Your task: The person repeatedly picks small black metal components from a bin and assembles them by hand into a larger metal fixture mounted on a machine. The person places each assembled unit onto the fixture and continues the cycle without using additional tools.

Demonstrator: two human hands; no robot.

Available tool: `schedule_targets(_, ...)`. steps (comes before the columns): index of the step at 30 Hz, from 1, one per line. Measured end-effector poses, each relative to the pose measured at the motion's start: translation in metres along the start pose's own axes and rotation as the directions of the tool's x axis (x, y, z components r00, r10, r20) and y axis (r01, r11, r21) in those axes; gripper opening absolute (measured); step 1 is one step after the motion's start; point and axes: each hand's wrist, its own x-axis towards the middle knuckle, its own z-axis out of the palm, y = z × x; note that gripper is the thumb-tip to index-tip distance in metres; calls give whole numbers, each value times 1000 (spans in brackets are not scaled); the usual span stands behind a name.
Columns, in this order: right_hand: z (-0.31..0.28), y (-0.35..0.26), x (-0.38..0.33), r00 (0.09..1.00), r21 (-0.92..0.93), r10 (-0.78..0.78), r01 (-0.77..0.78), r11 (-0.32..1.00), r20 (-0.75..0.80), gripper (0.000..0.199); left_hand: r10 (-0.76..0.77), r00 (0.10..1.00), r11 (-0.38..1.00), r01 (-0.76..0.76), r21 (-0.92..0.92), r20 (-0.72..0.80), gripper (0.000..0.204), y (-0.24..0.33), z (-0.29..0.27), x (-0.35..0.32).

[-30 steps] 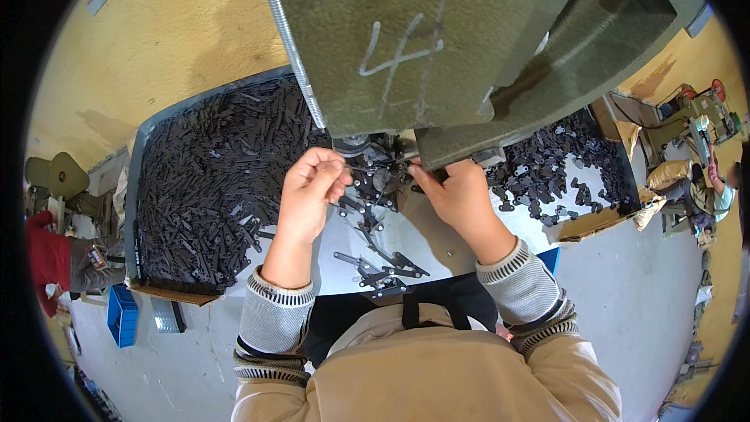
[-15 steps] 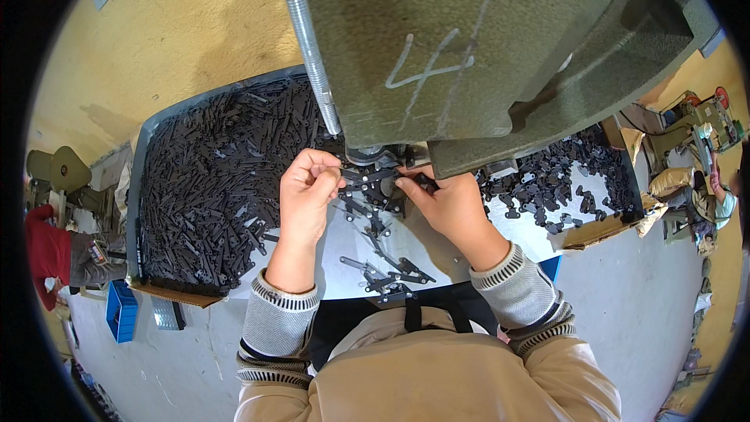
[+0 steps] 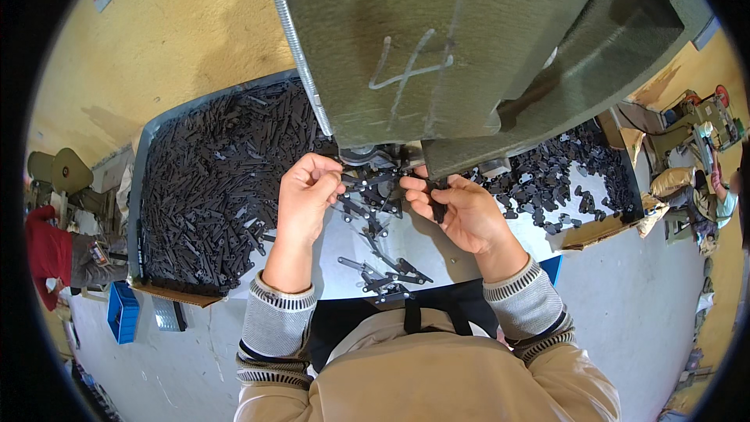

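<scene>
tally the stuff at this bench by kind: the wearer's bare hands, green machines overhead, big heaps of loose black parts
Bare hands: 2 (left hand, right hand)
Green machine: 1
Big black heaps: 2 (left heap, right heap)
Total: 5

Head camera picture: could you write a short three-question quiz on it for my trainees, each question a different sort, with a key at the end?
1. Multiple choice: what colour is the big machine in front of the hands? a) red b) olive green c) bright blue

2. True or false: the right hand holds a dark piece.

3. Fill in the blank: from the wearer's side, the heap of long dark strips lies to the ____ of the left hand.

Key: 1 b; 2 true; 3 left.
</scene>
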Motion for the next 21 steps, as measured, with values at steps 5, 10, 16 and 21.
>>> schedule_targets(5,-1,3,0,1000,37,-7,6,999,22,13,-14,999,984,6,177,48,9,-4,-3,4)
schedule_targets(10,-2,5,-1,999,2,25,-25,1000,-46,6,223,974,924,-222,311,30,15,2,-25,4)
schedule_targets(16,0,5,-3,994,115,-12,24,993,-111,14,244,966,740,-132,659,-80,7,32,-75,3)
schedule_targets(21,-3,3,-6,993,47,-45,51,998,-113,5,228,971,523,-180,833,66,12,31,-69,0)
